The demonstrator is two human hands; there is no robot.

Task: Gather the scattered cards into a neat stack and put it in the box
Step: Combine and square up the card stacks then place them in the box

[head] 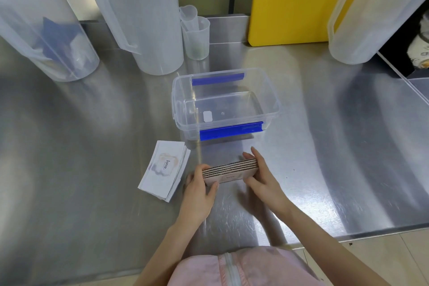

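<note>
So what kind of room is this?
Probably a commercial kitchen or food-prep room: a stainless steel counter, big plastic measuring jugs and a yellow cutting board against the wall.

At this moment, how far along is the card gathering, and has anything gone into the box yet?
Partly done. One batch is already squared: the held stack stands on edge on the table, pressed between the left hand and right hand. A second, loosely fanned pile still lies flat to the left. The clear box holds no cards, only a small white label. Left: merge the piles and box them.

Bright, glare on steel table (92, 146); edges warped.
</note>
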